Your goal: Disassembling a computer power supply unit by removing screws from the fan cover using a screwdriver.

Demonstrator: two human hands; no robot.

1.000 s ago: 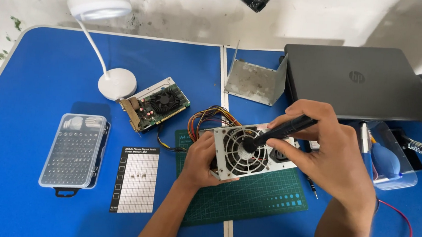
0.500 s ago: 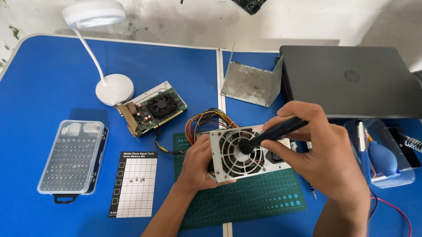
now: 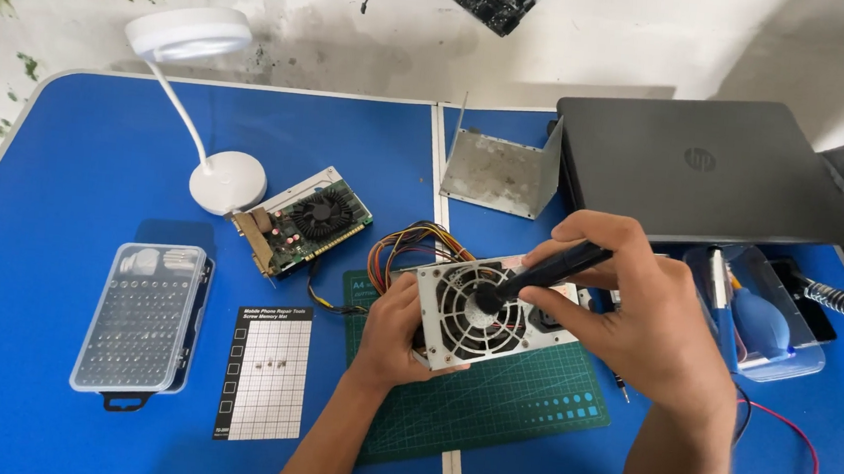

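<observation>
A grey metal power supply box [image 3: 454, 345] with a round fan grille stands tilted on a green cutting mat [image 3: 509, 404]. My left hand [image 3: 397, 330] grips its left side and holds it up. My right hand [image 3: 636, 319] is closed around a black pen-shaped tool [image 3: 540, 273] whose tip rests on the middle of the fan grille. A bundle of coloured wires [image 3: 406, 246] comes out behind the box.
A graphics card [image 3: 305, 223] lies beside a white desk lamp [image 3: 207, 100]. On the left are a clear bit case [image 3: 140, 317] and a black-and-white screw mat [image 3: 269, 373]. A closed laptop [image 3: 708, 169], a bent metal cover [image 3: 497, 173] and a clear tray with a blue blower [image 3: 762, 319] sit at the right.
The tool tip has shifted from the grille's upper right toward the fan's centre. The view has tilted slightly; both hands stay on the box and tool.
</observation>
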